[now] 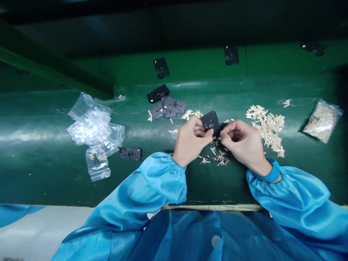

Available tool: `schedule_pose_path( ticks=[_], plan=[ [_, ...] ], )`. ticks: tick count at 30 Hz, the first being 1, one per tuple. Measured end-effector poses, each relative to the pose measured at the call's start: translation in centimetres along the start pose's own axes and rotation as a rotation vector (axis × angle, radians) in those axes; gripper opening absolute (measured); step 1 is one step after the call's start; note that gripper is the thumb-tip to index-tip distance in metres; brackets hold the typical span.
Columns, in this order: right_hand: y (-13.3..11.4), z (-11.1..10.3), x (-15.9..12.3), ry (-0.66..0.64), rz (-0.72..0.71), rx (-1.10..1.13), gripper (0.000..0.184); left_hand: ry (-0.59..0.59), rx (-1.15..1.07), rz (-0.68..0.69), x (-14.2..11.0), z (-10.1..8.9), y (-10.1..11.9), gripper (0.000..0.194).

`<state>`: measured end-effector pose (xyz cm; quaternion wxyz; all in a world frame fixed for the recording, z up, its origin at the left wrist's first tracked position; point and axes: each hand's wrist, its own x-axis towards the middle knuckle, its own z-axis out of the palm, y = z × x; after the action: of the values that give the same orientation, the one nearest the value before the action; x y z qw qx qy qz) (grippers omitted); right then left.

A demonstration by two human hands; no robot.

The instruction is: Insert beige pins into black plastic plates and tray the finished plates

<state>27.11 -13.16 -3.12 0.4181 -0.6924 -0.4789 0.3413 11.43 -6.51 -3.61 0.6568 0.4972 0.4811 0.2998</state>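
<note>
A flat black plastic plate (211,121) with small cut-outs is gripped along its left and lower edge by my left hand (192,139). Close to the plate's lower right corner, my right hand (241,143) has thumb and index finger pinched together; whatever is between them is too small to make out. Beneath and between the hands, small cream-coloured pieces (222,159) lie scattered with a few dark bits. A larger heap of cream pieces (268,127) spreads to the right of my right hand. Left of the hands, several black plates (170,105) overlap in a loose pile.
Clear plastic bags (95,127) are heaped on the green bench (54,174) at left, beside a single black plate (130,154). At far right lies a filled bag (323,121). More black plates (161,67) lie toward the back, below a green beam (59,69).
</note>
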Motion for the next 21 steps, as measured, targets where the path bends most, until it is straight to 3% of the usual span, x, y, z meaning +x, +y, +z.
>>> schedule_pose_path(
  ticks=[8,21],
  plan=[
    [0.04,-0.38,0.30,-0.053,0.086,0.060,0.011,-0.019,-0.019,0.018,-0.01,-0.06,-0.07,0.033],
    [-0.05,-0.51,0.34,-0.047,0.106,0.036,0.011,-0.020,-0.026,0.033,-0.05,-0.05,0.07,0.033]
  ],
)
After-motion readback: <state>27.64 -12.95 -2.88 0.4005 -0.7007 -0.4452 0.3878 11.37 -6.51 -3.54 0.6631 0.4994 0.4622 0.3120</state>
